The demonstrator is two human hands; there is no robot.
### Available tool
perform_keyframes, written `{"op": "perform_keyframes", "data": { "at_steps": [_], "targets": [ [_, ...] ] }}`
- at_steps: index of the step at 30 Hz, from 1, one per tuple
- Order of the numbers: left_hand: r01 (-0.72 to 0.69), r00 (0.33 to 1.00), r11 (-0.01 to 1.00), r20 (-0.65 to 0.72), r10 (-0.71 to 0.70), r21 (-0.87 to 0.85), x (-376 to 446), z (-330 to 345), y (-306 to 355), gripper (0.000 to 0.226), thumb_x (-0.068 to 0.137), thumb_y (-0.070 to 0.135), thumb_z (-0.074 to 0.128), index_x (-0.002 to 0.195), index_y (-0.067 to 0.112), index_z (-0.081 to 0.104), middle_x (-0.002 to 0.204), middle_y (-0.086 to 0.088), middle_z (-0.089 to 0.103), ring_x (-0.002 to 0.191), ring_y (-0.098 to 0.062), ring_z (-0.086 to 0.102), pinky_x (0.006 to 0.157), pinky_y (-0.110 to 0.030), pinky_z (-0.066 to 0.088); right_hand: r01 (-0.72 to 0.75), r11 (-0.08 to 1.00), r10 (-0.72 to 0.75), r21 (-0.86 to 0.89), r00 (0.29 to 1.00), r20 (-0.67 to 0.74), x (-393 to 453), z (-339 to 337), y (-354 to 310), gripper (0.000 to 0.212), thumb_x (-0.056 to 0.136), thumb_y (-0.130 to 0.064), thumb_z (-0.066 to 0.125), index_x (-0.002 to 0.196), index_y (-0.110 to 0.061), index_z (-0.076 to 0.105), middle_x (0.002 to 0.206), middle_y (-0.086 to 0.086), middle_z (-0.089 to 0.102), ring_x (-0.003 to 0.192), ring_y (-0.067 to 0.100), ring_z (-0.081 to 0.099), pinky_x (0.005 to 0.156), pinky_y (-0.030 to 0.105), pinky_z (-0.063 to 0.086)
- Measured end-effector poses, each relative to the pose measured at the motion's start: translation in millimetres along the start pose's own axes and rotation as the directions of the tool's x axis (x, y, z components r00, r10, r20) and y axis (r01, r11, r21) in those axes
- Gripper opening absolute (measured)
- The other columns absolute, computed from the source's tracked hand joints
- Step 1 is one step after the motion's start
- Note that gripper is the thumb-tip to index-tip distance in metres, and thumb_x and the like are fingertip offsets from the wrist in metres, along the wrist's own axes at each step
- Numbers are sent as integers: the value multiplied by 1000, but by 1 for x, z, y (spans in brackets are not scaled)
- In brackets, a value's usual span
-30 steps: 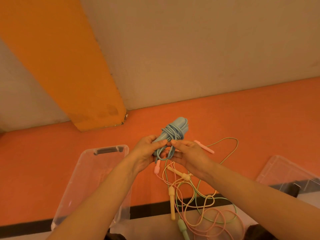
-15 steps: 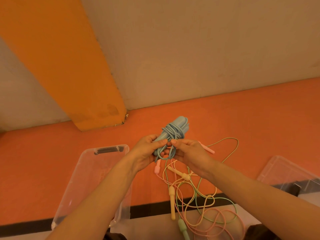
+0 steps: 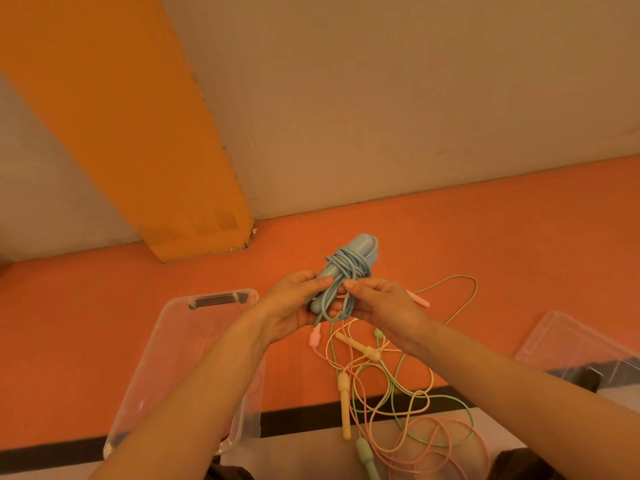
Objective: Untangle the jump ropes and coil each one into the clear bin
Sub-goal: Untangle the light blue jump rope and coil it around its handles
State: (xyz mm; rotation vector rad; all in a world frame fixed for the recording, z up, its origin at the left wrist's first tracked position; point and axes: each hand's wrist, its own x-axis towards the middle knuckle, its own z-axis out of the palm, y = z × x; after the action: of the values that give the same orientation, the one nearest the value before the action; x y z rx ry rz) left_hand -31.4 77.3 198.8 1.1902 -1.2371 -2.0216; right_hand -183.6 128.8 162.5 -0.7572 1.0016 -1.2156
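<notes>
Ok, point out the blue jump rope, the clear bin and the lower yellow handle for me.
blue jump rope [image 3: 346,268]: head view, on the wound cord around its handles.
clear bin [image 3: 162,327]: head view, on its left wall.
lower yellow handle [image 3: 345,407]: head view, on the middle of its shaft.

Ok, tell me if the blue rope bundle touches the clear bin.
Apart. The head view shows both hands holding the blue rope bundle up, right of the clear bin.

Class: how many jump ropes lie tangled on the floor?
3: the yellow rope, the green rope and the pink rope overlap in one heap below the hands; more may be hidden.
</notes>
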Motion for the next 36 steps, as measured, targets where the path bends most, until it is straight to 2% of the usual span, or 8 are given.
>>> {"op": "perform_keyframes", "data": {
  "at_steps": [6,10,14,19,24,29,33,36],
  "targets": [
    [47,995,997,87,-52,55,-3,-12,3,24,94,2,52,117,7,58,94,-11,72,71,-18,70,68,-31,59,-13,996,17,-88,999,51,-2,-3,-2,25,93,-14,55,102,7,66,97,26,69,87,30,70,80,34,57],
    [51,994,998,97,-55,40,-1,-16,2,31,89,-4,54,118,7,54,90,-11,68,68,-18,68,63,-28,58,12,984,2,-177,997,75,-4,0,-4,18,93,-10,55,87,-2,70,81,10,74,77,19,71,71,25,56],
    [-2,999,998,52,-1,63,5,-18,-4,32,84,-7,59,112,6,53,95,-13,65,80,-20,65,75,-30,52,13,974,0,-225,998,60,-1,0,-4,17,93,-10,56,83,-3,69,78,6,73,75,14,71,73,25,57],
    [-47,999,989,-2,47,141,8,-12,-8,27,83,-9,61,95,14,53,83,-5,67,71,-14,64,65,-26,48,3,961,2,-275,1000,20,2,-3,-3,20,92,-13,59,87,4,68,81,6,72,80,13,70,75,25,57],
    [-22,1000,991,2,22,129,7,-14,-6,31,83,-11,60,98,15,56,86,-5,66,72,-14,64,64,-24,51,1,957,10,-291,999,37,2,-3,-2,22,92,-10,58,89,11,67,81,10,71,76,12,69,73,22,56],
    [-14,1000,986,-7,15,164,6,-15,-5,30,83,-12,60,96,15,56,86,-7,66,73,-16,65,60,-22,54,-12,930,33,-367,998,50,2,-4,-4,26,93,-14,58,92,11,65,89,18,68,84,20,65,81,30,54],
    [-13,1000,986,-25,17,168,7,-16,-6,30,83,-12,61,92,16,56,80,-7,66,70,-17,59,55,-21,51,36,851,-12,-524,999,49,3,-8,-8,33,91,-17,61,91,15,64,80,30,55,75,18,47,66,20,39],
    [-12,999,986,-34,18,167,7,-16,-4,30,84,-11,61,95,16,56,81,-8,65,71,-18,58,53,-20,50,43,823,10,-567,996,91,3,-10,-14,17,92,-16,60,83,-7,72,68,6,58,67,8,48,59,16,39]
  ]
}}
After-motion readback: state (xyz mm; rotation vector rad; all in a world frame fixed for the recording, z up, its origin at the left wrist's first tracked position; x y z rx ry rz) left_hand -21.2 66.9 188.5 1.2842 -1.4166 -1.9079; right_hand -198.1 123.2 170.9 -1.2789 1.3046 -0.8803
